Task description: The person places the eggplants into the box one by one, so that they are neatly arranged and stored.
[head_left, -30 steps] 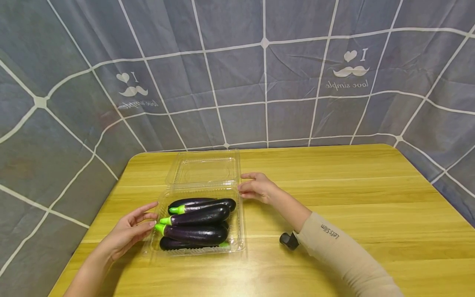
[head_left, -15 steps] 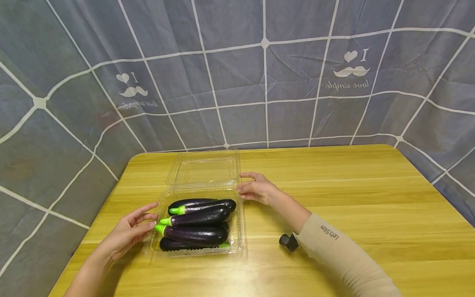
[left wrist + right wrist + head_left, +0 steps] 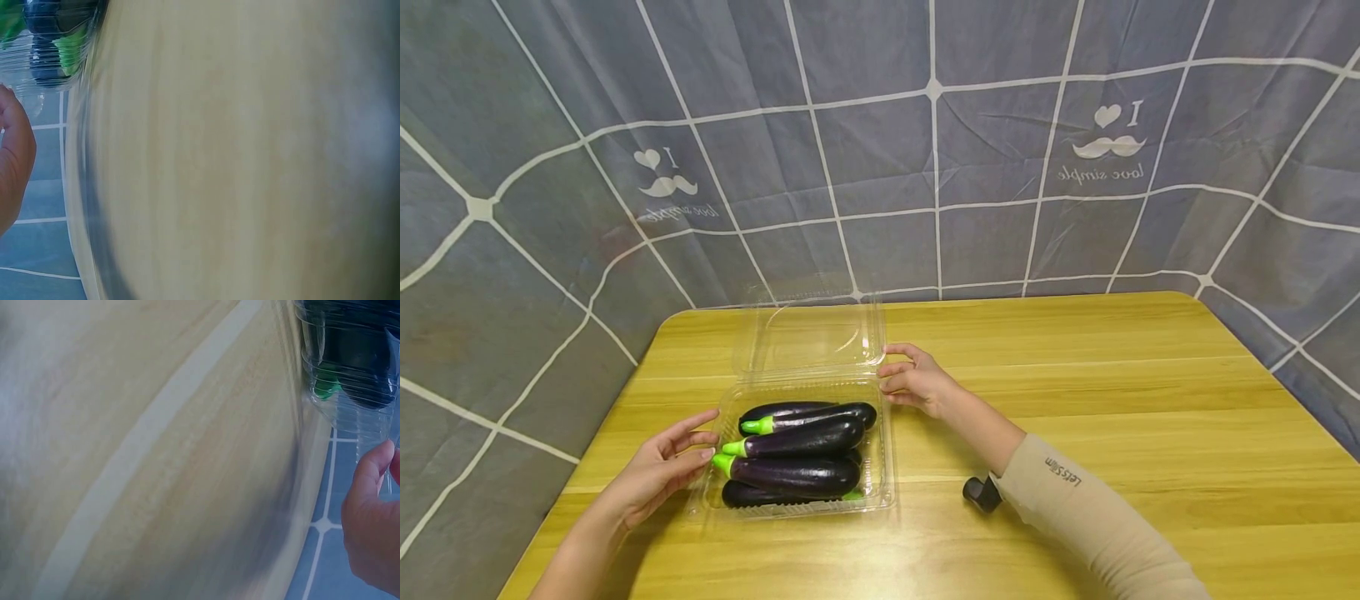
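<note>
A clear plastic clamshell container (image 3: 886, 467) stands on the table with its hinged lid (image 3: 808, 333) tilted up at the back. Several dark purple eggplants (image 3: 805, 435) with bright green stem ends lie in the base. My left hand (image 3: 658, 468) touches the base's left rim, its fingers spread and the thumb near a green stem end. My right hand (image 3: 921, 382) is at the back right corner, pinching the lid's side edge near the hinge. In the right wrist view the right thumb (image 3: 375, 465) meets the clear plastic edge. In the left wrist view the left hand shows only partly.
A black object (image 3: 982, 494) sits by the right sleeve (image 3: 1075, 500). The wooden table (image 3: 1112, 375) ends at a grey curtain (image 3: 1000, 167) with white lines behind and at the sides.
The lid, lying back on the table before, has tipped upward at its far edge. My right hand has shifted slightly at the lid's edge. The left hand and the eggplants have stayed put.
</note>
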Demonstrator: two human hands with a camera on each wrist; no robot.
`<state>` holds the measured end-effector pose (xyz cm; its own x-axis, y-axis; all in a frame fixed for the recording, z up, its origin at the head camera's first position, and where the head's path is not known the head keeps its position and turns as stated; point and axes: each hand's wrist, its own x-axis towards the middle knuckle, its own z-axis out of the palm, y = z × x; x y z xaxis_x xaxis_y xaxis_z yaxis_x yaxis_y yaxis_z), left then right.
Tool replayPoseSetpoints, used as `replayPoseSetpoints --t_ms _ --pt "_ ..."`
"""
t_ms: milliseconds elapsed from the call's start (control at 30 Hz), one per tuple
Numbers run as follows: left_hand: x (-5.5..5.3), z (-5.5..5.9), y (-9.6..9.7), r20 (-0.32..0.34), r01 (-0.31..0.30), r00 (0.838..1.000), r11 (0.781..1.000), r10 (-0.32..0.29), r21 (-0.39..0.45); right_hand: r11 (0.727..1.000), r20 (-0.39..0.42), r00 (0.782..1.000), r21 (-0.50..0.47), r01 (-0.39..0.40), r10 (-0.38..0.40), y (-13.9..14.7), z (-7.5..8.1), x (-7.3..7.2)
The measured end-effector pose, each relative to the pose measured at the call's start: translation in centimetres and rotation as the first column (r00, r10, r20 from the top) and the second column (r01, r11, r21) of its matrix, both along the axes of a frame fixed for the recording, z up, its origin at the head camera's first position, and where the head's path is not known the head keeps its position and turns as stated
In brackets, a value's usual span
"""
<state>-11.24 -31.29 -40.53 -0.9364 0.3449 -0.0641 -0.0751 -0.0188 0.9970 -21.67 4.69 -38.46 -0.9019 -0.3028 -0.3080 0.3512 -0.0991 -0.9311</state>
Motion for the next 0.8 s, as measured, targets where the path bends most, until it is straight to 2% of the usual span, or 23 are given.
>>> replayPoseSetpoints --t_ms 467,800 --pt "-0.05 0.13 -0.04 0.006 0.002 1.000 1.000 -0.002 -0.007 1.000 -0.021 1.000 -0.001 0.017 -0.018 -0.19 -0.06 0.01" --pt "-0.16 0.16 -0.10 0.017 0.034 0.999 0.999 -0.035 0.039 1.000 -0.055 0.998 -0.005 0.025 -0.025 -0.18 -0.21 0.08"
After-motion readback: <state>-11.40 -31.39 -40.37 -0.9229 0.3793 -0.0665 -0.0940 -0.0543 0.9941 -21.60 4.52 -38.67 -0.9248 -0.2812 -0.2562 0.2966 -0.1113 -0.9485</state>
